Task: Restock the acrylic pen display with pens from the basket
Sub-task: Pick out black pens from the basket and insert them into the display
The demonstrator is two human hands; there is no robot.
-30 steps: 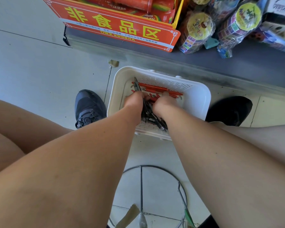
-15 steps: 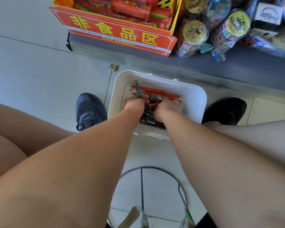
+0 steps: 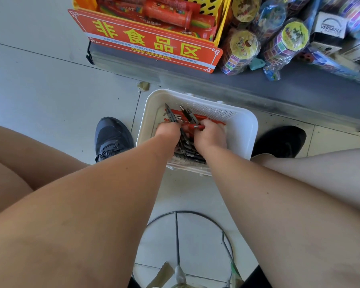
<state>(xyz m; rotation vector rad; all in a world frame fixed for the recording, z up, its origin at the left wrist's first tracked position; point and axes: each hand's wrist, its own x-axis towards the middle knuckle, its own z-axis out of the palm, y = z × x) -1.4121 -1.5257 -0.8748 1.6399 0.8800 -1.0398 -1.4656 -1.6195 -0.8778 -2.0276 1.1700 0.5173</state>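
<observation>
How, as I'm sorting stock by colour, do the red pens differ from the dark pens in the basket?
The red pens are bright red and lie crosswise at the far side; the dark pens are black-grey and bunched lengthwise down the middle. Both sit in the white basket.

**Your basket of pens**

The white basket [image 3: 251,129] sits on the floor. It is plastic, with thin slots in its walls and bottom. A heap of pens lies inside it. The red pens [image 3: 215,122] lie flat across the far end. The dark pens [image 3: 188,152] are piled at the near end. Your left hand [image 3: 167,132] grips some dark pens that stick up, tips pointing away from you. Your right hand [image 3: 211,135] holds one red pen [image 3: 198,127] sideways, with its silver tip toward your left hand.
</observation>
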